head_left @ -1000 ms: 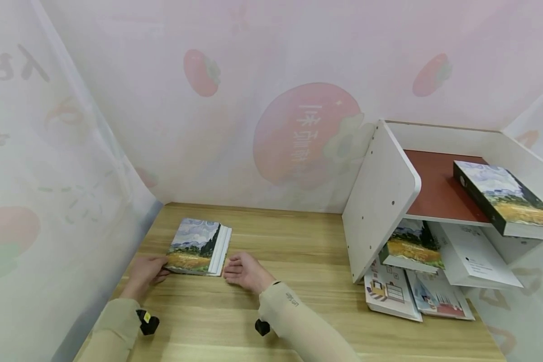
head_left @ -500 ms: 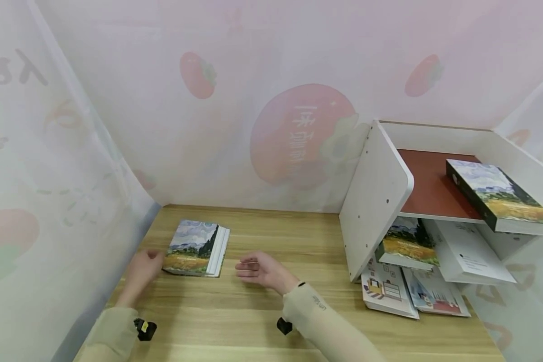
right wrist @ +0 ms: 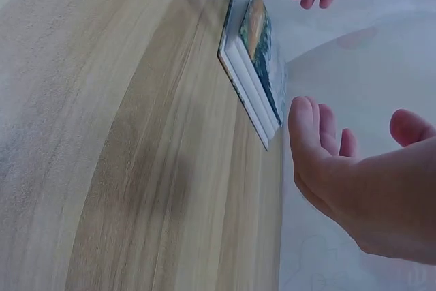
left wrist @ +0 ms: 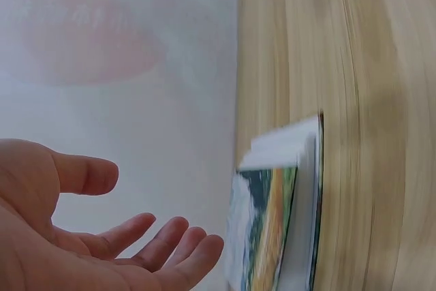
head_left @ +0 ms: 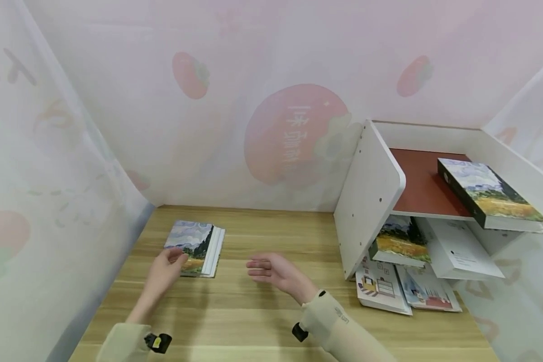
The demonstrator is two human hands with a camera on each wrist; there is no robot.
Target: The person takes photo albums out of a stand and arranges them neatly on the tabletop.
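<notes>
A book with a painted landscape cover [head_left: 191, 237] lies on the wooden table, its white page edges facing right. In the head view my left hand [head_left: 165, 271] hovers in front of its lower left part and hides that corner. The left wrist view shows the same hand [left wrist: 116, 236] with loosely bent fingers and nothing in them, apart from the book [left wrist: 272, 223]. To the right of the book my right hand [head_left: 278, 274] hangs above the table, palm turned left, holding nothing. The right wrist view has its fingers [right wrist: 310, 127] relaxed, with the book [right wrist: 252, 59] beyond them.
A white shelf unit [head_left: 366, 196] with a red-brown board [head_left: 414, 186] stands at the right. A thick landscape book [head_left: 488, 193] lies on top. Below are another landscape book [head_left: 400, 244], a white box-like volume [head_left: 463, 251] and two illustrated booklets [head_left: 382, 286]. Printed fabric hangs behind.
My left hand has left the book's lower left edge, lifting and moving right over its front. The right hand has drawn away to the right. The book has stayed on the table.
</notes>
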